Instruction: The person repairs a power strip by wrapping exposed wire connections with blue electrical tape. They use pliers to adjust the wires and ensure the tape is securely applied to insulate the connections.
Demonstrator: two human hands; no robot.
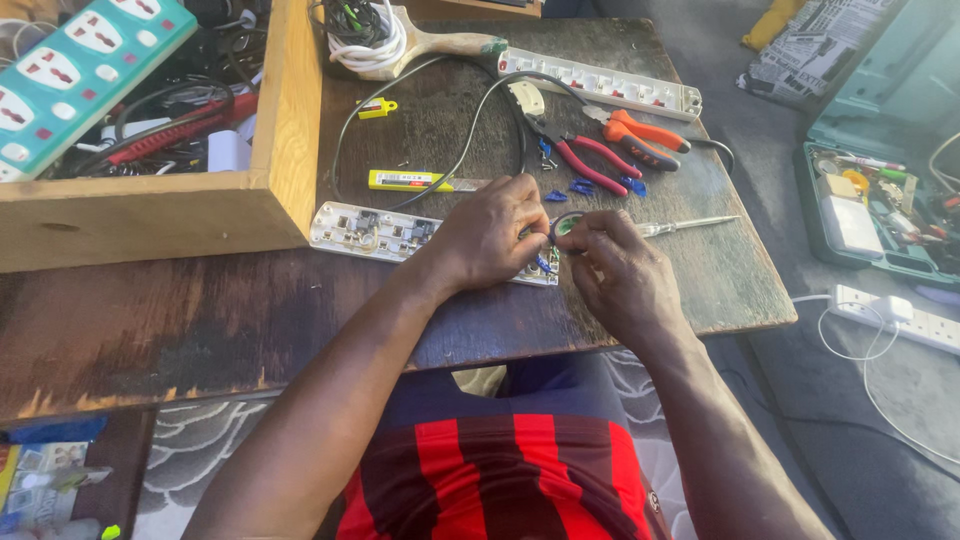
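Opened power strip (385,234), white with its internal contacts exposed, lies flat near the middle of the table (180,320), its left end close to the wooden box (150,210) that occupies the table's far left corner. The table is a dark, worn wooden board with scuffed edges.

Beyond the strip, toward the far edge, lie a yellow utility knife (405,181), a black cable (470,130), red-handled pliers (590,160), orange-handled pliers (640,132), a second white power strip (600,82) and a paintbrush (440,45). A screwdriver with a clear handle (685,225) lies near the right edge. Small blue wire offcuts (582,186) are scattered between the pliers and the hands.

On the grey floor to the right of the table sit an open green toolbox (870,215) and another white extension block (900,315) with a white lead.

Left hand (490,238) rests on the right end of the opened power strip, fingers curled narrowly; what they pinch cannot be made out. Right hand (620,270) is just beside it, fingertips closed on a small round roll of tape (566,225), green inside. The two hands almost touch above the strip's right end.
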